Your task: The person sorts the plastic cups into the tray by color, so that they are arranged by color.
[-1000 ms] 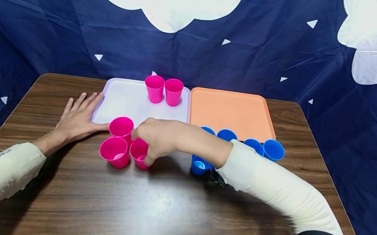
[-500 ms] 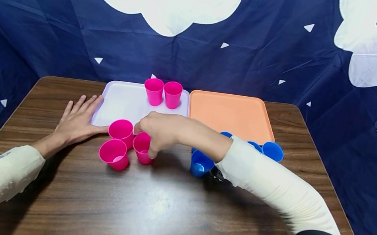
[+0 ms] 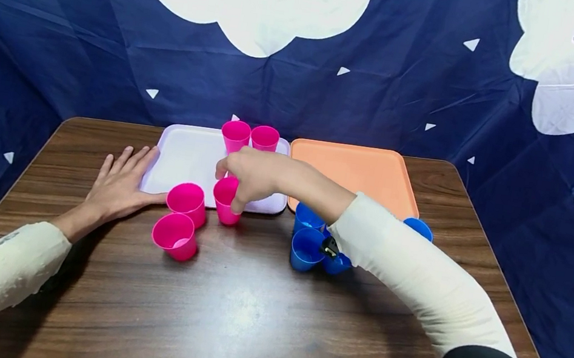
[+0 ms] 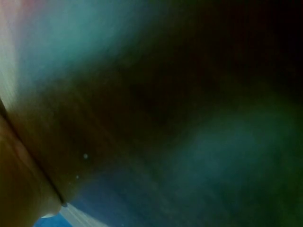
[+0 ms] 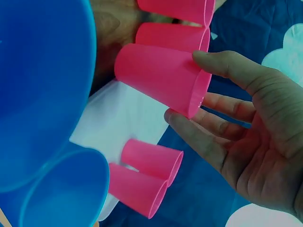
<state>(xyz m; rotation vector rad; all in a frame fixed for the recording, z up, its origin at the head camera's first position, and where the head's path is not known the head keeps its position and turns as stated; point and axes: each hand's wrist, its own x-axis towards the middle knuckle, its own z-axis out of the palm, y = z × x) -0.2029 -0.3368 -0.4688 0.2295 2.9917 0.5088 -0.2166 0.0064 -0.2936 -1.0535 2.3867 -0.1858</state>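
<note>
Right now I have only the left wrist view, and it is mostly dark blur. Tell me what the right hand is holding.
Observer: The right hand grips a pink cup near its rim, thumb on one side and fingers on the other.
Operator: Say where the fingers of the left hand lie.
Observer: The left hand has its fingers spread at the left edge of the lavender tray.
Operator: Report what stands on that tray.
Observer: Two other pink cups stand side by side toward its far edge.
</note>
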